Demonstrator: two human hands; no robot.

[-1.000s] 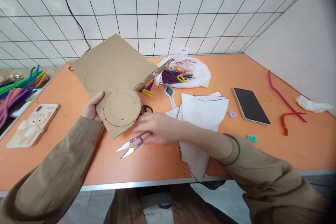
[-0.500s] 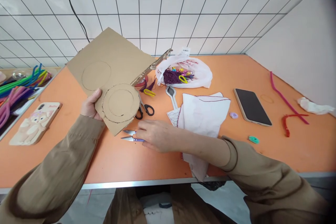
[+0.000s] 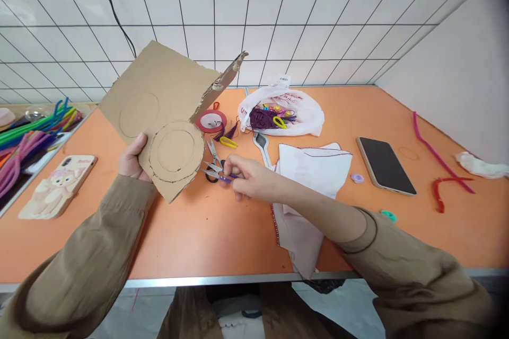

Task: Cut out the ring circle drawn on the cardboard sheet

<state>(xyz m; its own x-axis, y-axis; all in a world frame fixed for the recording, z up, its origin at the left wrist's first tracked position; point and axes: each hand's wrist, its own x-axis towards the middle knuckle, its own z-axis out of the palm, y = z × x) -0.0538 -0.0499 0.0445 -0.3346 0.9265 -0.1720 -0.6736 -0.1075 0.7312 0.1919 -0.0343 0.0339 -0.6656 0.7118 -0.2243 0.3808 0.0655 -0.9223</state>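
Observation:
A bent sheet of cardboard, marked with drawn circles and partly cut around one disc, is held up by my left hand, thumb on the front face. My right hand is closed on a pair of thread snips, blades apart and pointing left towards the cardboard's lower right edge without touching it. Behind the snips, black-handled scissors lie on the table, their handles partly covered. A red ring-shaped roll and a yellow loop lie beyond.
White cloth lies under my right forearm. A plastic bag with purple yarn stands behind it. A phone and pipe cleaners are on the right; a phone case and a bundle of pipe cleaners are on the left.
My right hand has lifted the thread snips off the table and brought them up towards the cardboard. The cardboard has shifted slightly left and its folded flap stands higher, uncovering the scissors and red roll.

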